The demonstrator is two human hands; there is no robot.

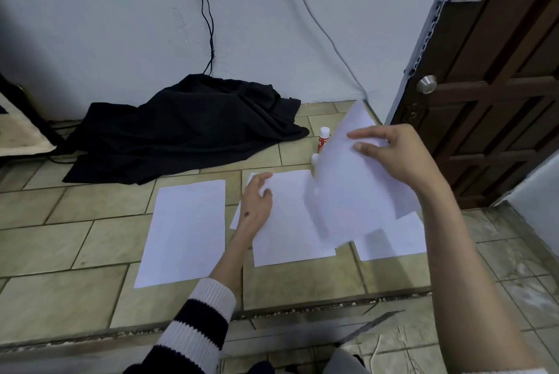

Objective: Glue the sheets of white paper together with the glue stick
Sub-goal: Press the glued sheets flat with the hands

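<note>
Here, right hand [396, 156] pinching a lifted sheet [348, 192], left hand [255, 204] spread on paper [290, 231].

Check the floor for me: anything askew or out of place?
Nothing damaged. The glue stick stands uncapped, its white cap beside it. The middle sheets lie skewed and overlapping.

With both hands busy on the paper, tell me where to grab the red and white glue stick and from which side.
Grip the red and white glue stick round its red-labelled body, below the white top. It seems to stand upright on the tiled floor, so come down from above or in from the left, on the black cloth side; the lifted white sheet in the right hand blocks its right.
</note>
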